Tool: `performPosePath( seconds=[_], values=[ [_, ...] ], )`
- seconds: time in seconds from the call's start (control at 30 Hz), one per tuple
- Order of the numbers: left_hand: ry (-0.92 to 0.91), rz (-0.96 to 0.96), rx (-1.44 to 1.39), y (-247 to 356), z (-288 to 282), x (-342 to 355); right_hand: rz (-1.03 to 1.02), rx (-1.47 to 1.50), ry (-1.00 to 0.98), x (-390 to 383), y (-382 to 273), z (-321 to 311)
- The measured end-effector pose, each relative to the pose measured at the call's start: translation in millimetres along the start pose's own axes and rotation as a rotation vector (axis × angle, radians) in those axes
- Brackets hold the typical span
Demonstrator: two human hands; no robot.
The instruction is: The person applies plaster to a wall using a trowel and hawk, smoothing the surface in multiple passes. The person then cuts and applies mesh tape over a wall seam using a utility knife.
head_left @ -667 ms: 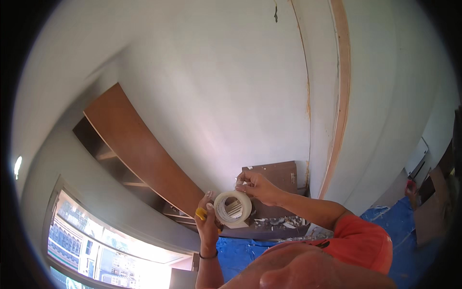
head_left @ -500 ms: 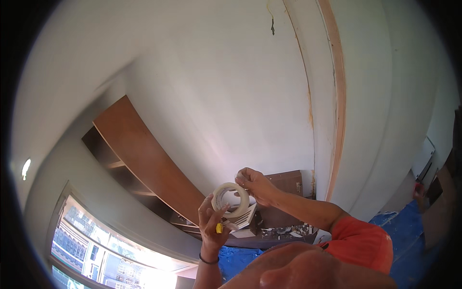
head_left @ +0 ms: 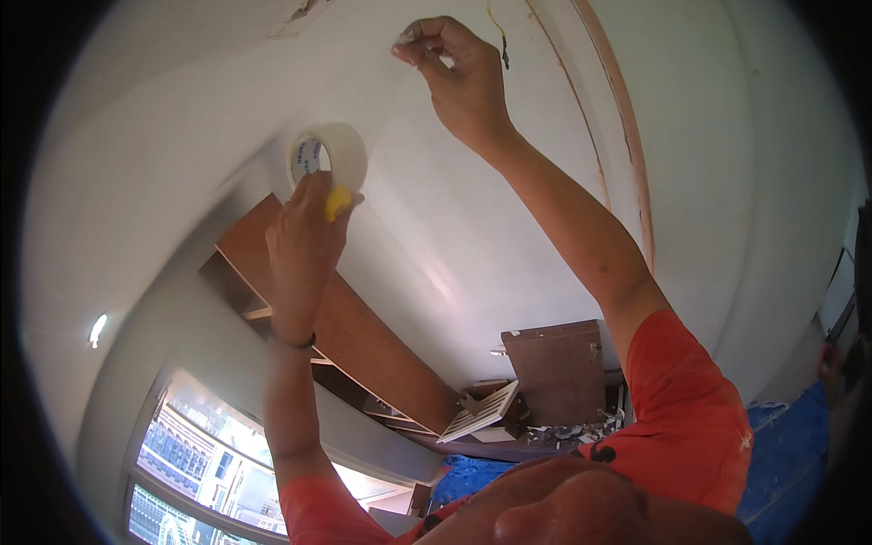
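My left hand [head_left: 304, 232] is raised at the left with its fingers hooked into the lower rim of a wide roll of clear packing tape [head_left: 347, 159]. In the same hand is a small yellow object [head_left: 338, 203], blurred, whose kind I cannot make out. My right hand [head_left: 468, 86] reaches higher, near the top of the view, close to the white wall. Its thumb and fingers pinch a pale, see-through bit that looks like the tape's end. A strip running between the two hands cannot be made out.
A brown shelf unit [head_left: 363, 331] stands along the wall at the left, above a bright window [head_left: 195, 463]. Low down are a dark brown panel [head_left: 559, 372], a white slatted piece [head_left: 481, 413] and rubble [head_left: 572, 431]. A wire [head_left: 504, 50] hangs from the wall; blue sheeting [head_left: 786, 454] covers the floor.
Both hands have risen from low in front of me. The left went up and left with the tape roll; the right went up and away from the roll, so the hands are farther apart.
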State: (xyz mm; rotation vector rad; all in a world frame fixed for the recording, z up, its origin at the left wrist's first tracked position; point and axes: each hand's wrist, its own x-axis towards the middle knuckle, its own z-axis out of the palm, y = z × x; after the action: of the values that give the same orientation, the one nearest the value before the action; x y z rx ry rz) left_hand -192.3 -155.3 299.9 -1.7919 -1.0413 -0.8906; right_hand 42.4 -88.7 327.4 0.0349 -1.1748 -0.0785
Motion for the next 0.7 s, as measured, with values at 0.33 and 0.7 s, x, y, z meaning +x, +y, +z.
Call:
performPosePath(
  seconds=[0.33,0.7],
  values=[
    [-0.124,-0.321,0.058,-63.9,54.0,98.1,-0.066,0.473,0.479,167.4,126.1,-32.2],
    [-0.088,-0.312,0.056,-74.5,73.1,143.5,0.087,0.592,0.653,180.5,131.7,-30.1]
  ],
)
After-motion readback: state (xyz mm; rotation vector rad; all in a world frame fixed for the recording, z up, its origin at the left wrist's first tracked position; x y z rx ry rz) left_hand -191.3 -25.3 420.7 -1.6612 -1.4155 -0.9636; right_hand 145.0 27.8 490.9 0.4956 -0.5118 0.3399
